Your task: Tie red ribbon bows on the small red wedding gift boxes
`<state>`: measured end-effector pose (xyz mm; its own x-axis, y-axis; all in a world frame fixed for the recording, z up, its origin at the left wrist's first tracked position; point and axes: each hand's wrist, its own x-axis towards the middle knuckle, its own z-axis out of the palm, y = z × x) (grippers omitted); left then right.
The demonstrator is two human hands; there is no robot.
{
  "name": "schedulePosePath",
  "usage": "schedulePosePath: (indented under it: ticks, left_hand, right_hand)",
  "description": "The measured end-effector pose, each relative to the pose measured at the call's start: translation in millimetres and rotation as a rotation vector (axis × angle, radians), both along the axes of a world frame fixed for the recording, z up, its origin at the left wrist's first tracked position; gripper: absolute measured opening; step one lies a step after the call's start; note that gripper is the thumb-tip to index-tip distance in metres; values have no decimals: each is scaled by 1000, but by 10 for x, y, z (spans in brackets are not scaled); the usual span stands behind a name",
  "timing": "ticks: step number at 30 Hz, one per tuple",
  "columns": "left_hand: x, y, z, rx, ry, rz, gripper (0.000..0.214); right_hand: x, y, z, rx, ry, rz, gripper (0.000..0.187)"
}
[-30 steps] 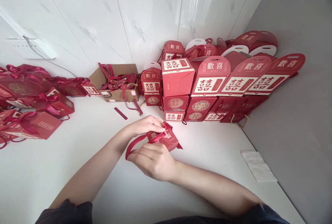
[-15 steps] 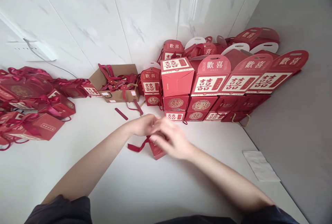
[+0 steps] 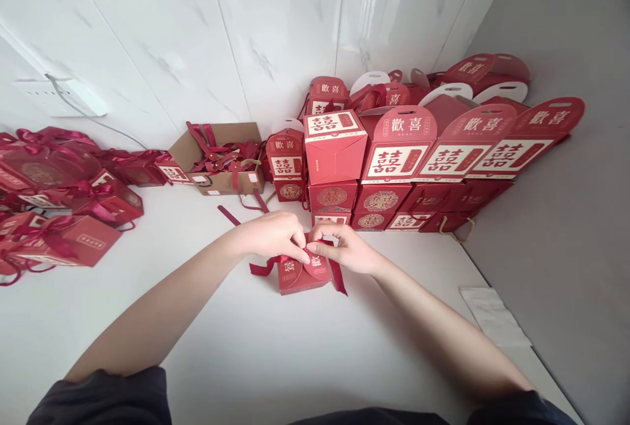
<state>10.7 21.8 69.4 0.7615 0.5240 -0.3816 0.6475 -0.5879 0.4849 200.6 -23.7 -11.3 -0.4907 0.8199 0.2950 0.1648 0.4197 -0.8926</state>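
Note:
A small red gift box [image 3: 304,279] with gold and white lettering sits on the white table in front of me. Dark red ribbon [image 3: 338,275] runs over its top, one tail lying out to the left and the other down the right side. My left hand [image 3: 278,236] is pinched at the top of the box, on the ribbon. From the other side my right hand [image 3: 344,248] closes thumb and fingertips on the ribbon too, and the two hands' fingertips nearly meet. The ribbon's crossing is partly hidden under the fingers.
Stacked red boxes [image 3: 388,199] stand behind on the right against the wall. A cardboard box [image 3: 231,183] of ribbons is at the back, with a loose ribbon strip [image 3: 228,215] before it. Ribboned boxes [image 3: 83,241] pile up at left. A white paper [image 3: 493,317] lies at right.
My hands have moved apart from their overlap above the box and now pinch at its top. The box looks turned, and a ribbon tail now shows at its right.

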Motion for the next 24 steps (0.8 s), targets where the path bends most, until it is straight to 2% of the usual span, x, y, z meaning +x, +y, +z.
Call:
schedulePosePath:
  ticks: [5,10,16,24]
  left_hand:
    - [11,61,-29,-122,65,25,45]
    - [25,96,-39,-122,60,56,44]
    - [38,102,-15,-154,77,74,30]
    - [49,253,-118,-431,75,33,21]
  right_hand:
    - [-18,-7,-6,-46,-35,-38,24]
    - [-28,-13,-33,-54,-29,-43,25]
    - [-18,-17,-45,-60,-42,-67,26]
    - [-53,-52,-75,-34,8,-93,22]
